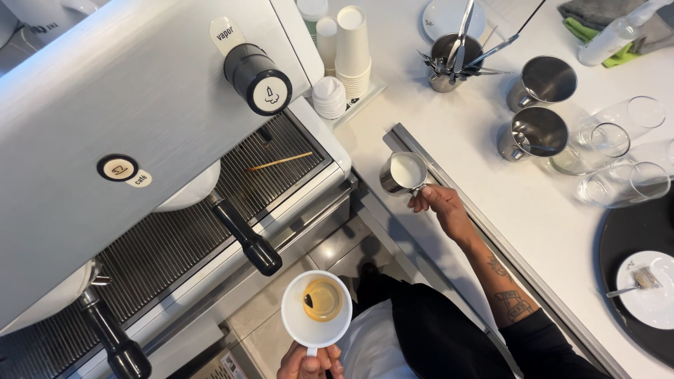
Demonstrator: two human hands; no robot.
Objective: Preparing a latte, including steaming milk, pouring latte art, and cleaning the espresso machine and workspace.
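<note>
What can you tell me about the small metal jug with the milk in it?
The milk jug is a small pitcher of shiny steel, seen from above, upright and holding white milk that nearly fills its round opening. It is at the edge of the white counter, beside the espresso machine; whether it rests there or is lifted I cannot tell. The right hand grips it at its handle side. Two larger empty steel pitchers stand apart, further along the counter.

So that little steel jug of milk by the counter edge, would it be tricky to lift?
The small steel milk pitcher looks about full, so it probably feels heavy for its size and could slop if tilted. The right hand grips only its handle side, so it may want to tip forward. Its polished metal is likely stiff, perhaps slippery if wet.
</note>
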